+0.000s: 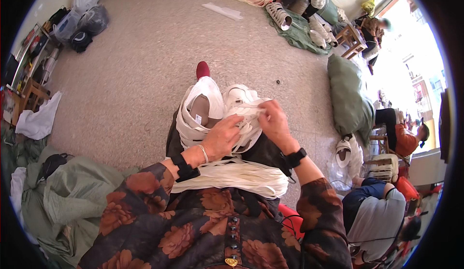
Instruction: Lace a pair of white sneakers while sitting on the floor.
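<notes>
Two white shoes lie across my lap, side by side. The left shoe (183, 128) shows its brown insole with a small white tag, and the right shoe (237, 94) has flat white laces over its front. My right hand (274, 124) is closed in a pinch on a white shoelace (251, 105) at the right shoe's upper. Resting on the same shoe's near part, my left hand (223, 136) has its fingers bent over the laces; its fingertips are partly hidden. A thick bundle of flat white laces (232, 178) lies across my lap.
A stuffed green sack (349, 95) stands at the right, near a loose white shoe (343, 152). Several people sit along the right side, one in a grey shirt (377, 216). Green cloth (77, 186) is heaped at the left, and bags (94, 20) stand at the far left.
</notes>
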The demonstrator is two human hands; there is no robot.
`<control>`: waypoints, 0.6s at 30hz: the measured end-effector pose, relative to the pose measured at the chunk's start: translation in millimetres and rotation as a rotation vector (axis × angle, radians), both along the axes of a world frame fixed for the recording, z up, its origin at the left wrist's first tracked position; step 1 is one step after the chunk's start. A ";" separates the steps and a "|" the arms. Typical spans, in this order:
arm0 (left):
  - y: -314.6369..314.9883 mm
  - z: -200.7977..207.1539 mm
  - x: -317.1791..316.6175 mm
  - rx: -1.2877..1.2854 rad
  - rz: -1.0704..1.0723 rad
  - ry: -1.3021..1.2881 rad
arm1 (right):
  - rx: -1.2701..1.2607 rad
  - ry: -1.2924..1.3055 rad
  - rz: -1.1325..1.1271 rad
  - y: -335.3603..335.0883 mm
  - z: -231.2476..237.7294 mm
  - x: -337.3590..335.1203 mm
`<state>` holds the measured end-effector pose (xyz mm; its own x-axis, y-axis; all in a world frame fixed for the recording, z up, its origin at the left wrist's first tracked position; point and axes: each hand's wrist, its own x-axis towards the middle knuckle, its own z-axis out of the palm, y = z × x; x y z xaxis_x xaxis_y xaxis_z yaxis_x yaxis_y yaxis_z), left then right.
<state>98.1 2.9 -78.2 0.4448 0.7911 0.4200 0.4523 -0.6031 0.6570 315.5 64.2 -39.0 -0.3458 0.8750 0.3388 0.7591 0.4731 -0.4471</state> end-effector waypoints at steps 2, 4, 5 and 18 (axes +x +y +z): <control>2.3 6.1 -2.0 -0.176 -0.006 -0.174 | -0.078 0.318 -0.167 -0.9 2.1 14.6; 2.6 17.3 -7.8 -0.202 0.016 -0.193 | -0.174 0.332 -0.165 -8.6 4.8 27.1; 2.7 24.9 -10.3 -0.228 0.041 -0.214 | -0.272 0.342 -0.159 -13.6 5.1 30.6; -55.1 101.5 -8.4 -1.032 -0.357 -0.568 | -0.196 0.183 -0.042 -27.6 -16.2 25.8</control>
<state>89.8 -52.2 23.3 0.6622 0.7387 -0.1260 -0.1370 0.2847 0.9488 341.3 36.6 -55.2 -0.2560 0.9425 0.2149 0.6745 0.3334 -0.6587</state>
